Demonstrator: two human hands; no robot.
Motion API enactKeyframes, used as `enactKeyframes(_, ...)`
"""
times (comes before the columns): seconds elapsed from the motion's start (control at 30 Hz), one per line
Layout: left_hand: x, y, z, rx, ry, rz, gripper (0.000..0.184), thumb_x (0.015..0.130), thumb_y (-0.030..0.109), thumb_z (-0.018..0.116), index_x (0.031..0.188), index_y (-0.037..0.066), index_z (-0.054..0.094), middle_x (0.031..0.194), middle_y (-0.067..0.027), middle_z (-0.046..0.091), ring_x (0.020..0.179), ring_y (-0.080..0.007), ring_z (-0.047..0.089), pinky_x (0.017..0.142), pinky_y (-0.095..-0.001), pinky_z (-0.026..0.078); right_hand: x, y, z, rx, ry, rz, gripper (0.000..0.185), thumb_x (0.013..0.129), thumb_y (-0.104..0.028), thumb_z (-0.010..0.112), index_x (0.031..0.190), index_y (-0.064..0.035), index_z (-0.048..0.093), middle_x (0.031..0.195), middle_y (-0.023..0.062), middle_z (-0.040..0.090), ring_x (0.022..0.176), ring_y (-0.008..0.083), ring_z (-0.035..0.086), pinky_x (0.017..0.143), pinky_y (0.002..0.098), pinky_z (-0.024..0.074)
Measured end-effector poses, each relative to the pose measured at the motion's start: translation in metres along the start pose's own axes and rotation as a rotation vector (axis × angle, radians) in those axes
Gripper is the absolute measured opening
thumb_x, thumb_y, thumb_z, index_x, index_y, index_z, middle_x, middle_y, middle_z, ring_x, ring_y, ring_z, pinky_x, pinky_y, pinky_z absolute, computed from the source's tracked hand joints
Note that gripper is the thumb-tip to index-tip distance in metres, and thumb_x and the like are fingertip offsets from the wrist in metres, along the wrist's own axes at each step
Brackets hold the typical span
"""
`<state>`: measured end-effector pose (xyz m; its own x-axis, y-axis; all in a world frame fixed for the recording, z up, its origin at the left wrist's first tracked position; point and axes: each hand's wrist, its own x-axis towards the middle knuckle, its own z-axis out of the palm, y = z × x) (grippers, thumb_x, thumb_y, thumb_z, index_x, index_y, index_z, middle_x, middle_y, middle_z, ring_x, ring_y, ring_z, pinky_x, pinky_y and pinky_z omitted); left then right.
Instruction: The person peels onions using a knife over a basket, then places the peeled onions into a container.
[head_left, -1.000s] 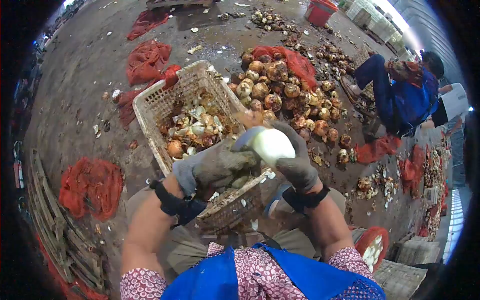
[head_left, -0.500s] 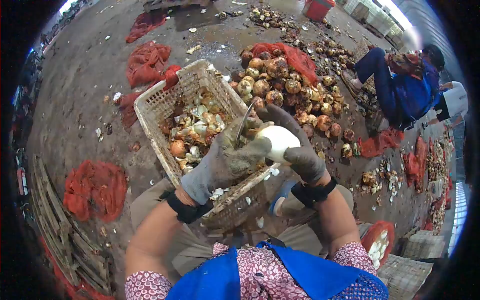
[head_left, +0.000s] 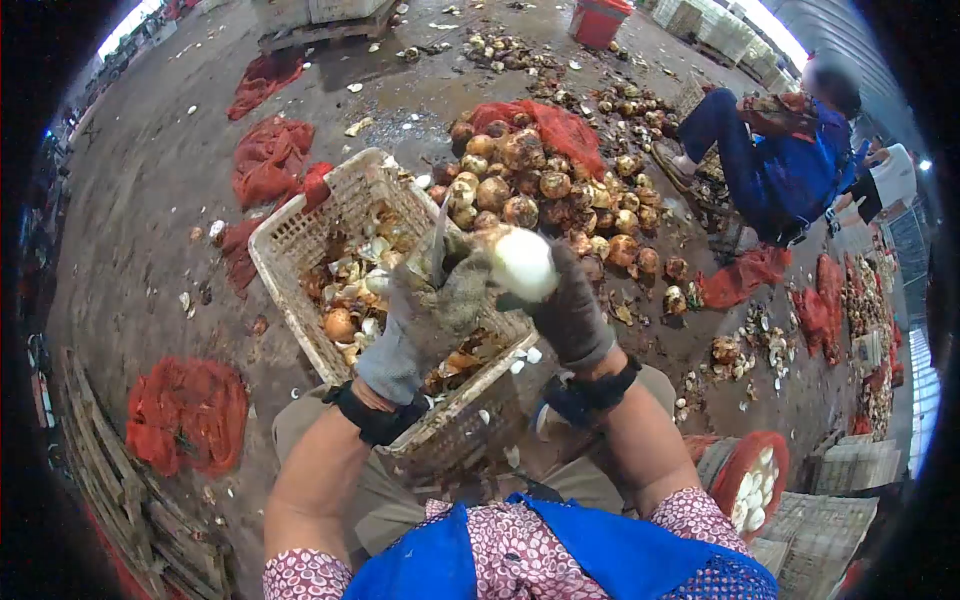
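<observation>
My left hand (head_left: 432,312), in a dirty grey glove, is closed around a knife (head_left: 440,240) whose blade points up. In my gloved right hand (head_left: 572,312) I hold a peeled white onion (head_left: 524,264), with the fingers wrapped round its right and lower side. Both hands are close together, and the left glove is beside the onion. Beneath them stands a dirty white plastic crate (head_left: 275,262) with onion skins (head_left: 365,262) and a brown onion (head_left: 340,324) inside. Motion blurs the left fingers.
A heap of unpeeled onions (head_left: 520,180) lies beyond the crate, partly under red netting (head_left: 560,130). More red net bags (head_left: 188,415) lie on the ground. At right sits a person in blue (head_left: 800,185). A red-netted basket of peeled onions (head_left: 752,492) stands near my right knee.
My view has tilted up, so the crate and heap appear lower and further left. The onion has risen relative to the crate and turned in my right hand. The knife blade stands more upright.
</observation>
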<state>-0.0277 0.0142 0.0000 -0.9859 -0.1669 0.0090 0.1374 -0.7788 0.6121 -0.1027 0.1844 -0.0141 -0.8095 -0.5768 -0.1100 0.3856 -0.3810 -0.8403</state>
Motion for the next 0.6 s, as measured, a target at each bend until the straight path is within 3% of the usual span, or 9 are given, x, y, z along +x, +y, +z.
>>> enactKeyframes(0.07, 0.002, 0.005, 0.0, 0.407, -0.044, 0.068, 0.024, 0.088, 0.004, 0.059, 0.111, -0.002, 0.06, 0.094, -0.0087, 0.065, 0.08, -0.0159, 0.062, 0.074, -0.0295, 0.053, -0.008, -0.005, 0.011, -0.082, -0.054, -0.09, 0.07, 0.085, -0.053, 0.061, 0.133, -0.0045, 0.047, 0.121, 0.0116, 0.059, 0.108, 0.0262, 0.061, 0.087, 0.0414, 0.0527)
enactKeyframes(0.1, -0.001, 0.006, 0.003, 0.583, -0.101, 0.145, 0.021, 0.088, 0.007, 0.059, 0.107, -0.002, 0.062, 0.089, -0.0072, 0.064, 0.069, -0.0143, 0.061, 0.06, -0.0275, 0.052, -0.008, -0.008, 0.01, -0.079, -0.05, -0.095, 0.07, 0.085, -0.053, 0.061, 0.133, -0.0045, 0.047, 0.121, 0.0116, 0.059, 0.108, 0.0262, 0.061, 0.087, 0.0414, 0.0527)
enactKeyframes(0.2, 0.003, 0.019, 0.003, 0.317, -0.144, -0.154, 0.02, 0.088, 0.01, 0.059, 0.103, -0.002, 0.063, 0.081, -0.0048, 0.062, 0.059, -0.0109, 0.056, 0.05, -0.0243, 0.045, -0.008, -0.016, 0.007, -0.026, -0.173, -0.114, 0.072, 0.081, -0.051, 0.065, 0.133, -0.0046, 0.046, 0.12, 0.0122, 0.059, 0.109, 0.0272, 0.06, 0.09, 0.0415, 0.0518)
enactKeyframes(0.23, 0.003, 0.017, 0.018, 0.157, 0.135, -0.194, 0.016, 0.089, 0.013, 0.06, 0.097, -0.001, 0.063, 0.069, -0.0023, 0.057, 0.05, -0.0091, 0.051, 0.043, -0.023, 0.04, -0.011, -0.017, 0.011, -0.007, -0.138, -0.111, 0.073, 0.079, -0.05, 0.066, 0.132, -0.0046, 0.046, 0.12, 0.0125, 0.059, 0.109, 0.0274, 0.06, 0.091, 0.0409, 0.0515)
enactKeyframes(0.33, 0.005, 0.024, 0.023, 0.572, 0.163, -0.161, 0.007, 0.087, 0.012, 0.061, 0.092, 0.007, 0.059, 0.065, 0.002, 0.056, 0.045, -0.0052, 0.046, 0.039, -0.0209, 0.037, -0.008, -0.017, 0.003, -0.039, -0.116, -0.113, 0.077, 0.074, -0.05, 0.069, 0.131, -0.003, 0.047, 0.118, 0.0132, 0.06, 0.108, 0.0272, 0.061, 0.093, 0.0393, 0.0508)
enactKeyframes(0.37, 0.007, 0.022, 0.016, 0.411, 0.174, -0.22, 0.006, 0.087, 0.011, 0.062, 0.09, 0.007, 0.059, 0.059, 0.0044, 0.052, 0.04, -0.0066, 0.044, 0.036, -0.0222, 0.035, -0.009, -0.021, 0.006, -0.057, -0.091, -0.131, 0.075, 0.072, -0.048, 0.069, 0.127, -0.0004, 0.05, 0.115, 0.0128, 0.061, 0.104, 0.0244, 0.062, 0.091, 0.0364, 0.0505)
enactKeyframes(0.47, 0.001, 0.033, 0.023, 0.534, 0.182, -0.125, 0.007, 0.087, 0.011, 0.063, 0.093, 0.008, 0.06, 0.061, 0.004, 0.053, 0.04, -0.0042, 0.042, 0.036, -0.0215, 0.033, -0.012, -0.028, 0.007, -0.14, -0.069, -0.182, 0.075, 0.069, -0.047, 0.07, 0.123, 0.0017, 0.054, 0.111, 0.0117, 0.063, 0.101, 0.0211, 0.062, 0.09, 0.0333, 0.0497)
enactKeyframes(0.53, 0.003, 0.031, 0.004, 0.488, 0.178, -0.194, 0.014, 0.089, 0.011, 0.061, 0.101, 0.004, 0.061, 0.067, 0.0026, 0.057, 0.048, -0.0087, 0.051, 0.043, -0.0255, 0.041, -0.013, -0.032, 0.003, -0.207, -0.072, -0.221, 0.075, 0.068, -0.047, 0.071, 0.123, 0.0011, 0.054, 0.111, 0.011, 0.063, 0.101, 0.0207, 0.062, 0.091, 0.033, 0.0491)
enactKeyframes(0.6, 0.008, 0.022, 0.003, 1.191, 0.029, 0.433, 0.021, 0.094, 0.013, 0.056, 0.111, 0.001, 0.059, 0.072, -0.0014, 0.061, 0.061, -0.017, 0.06, 0.055, -0.0321, 0.049, -0.014, -0.035, 0.0, -0.275, -0.031, -0.251, 0.077, 0.065, -0.047, 0.074, 0.123, -0.0003, 0.055, 0.111, 0.01, 0.062, 0.103, 0.0199, 0.061, 0.092, 0.0334, 0.0483)
